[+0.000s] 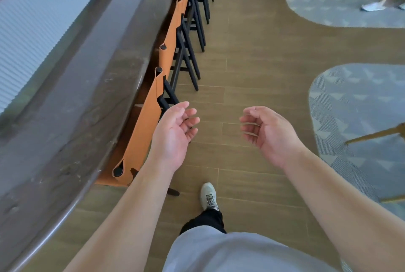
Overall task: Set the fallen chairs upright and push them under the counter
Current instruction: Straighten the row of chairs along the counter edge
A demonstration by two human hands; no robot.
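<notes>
A long dark counter point(83, 87) runs along the left. Several tall chairs with orange leather backs and black legs stand upright in a row against its edge. The nearest chair point(142, 131) has its back tucked against the counter, and another chair point(173, 45) stands just beyond it. My left hand point(175, 131) hovers palm up beside the nearest chair's back, fingers loosely curled, holding nothing. My right hand point(267, 129) hangs over the wooden floor to the right, fingers loosely curled and empty.
A grey patterned rug point(359, 105) lies at the right with a gold chair leg point(377, 133) over it. A second rug point(328, 8) lies at the far right, where another person's leg and white shoe point(372, 6) show. My own foot point(209, 196) stands on the floor.
</notes>
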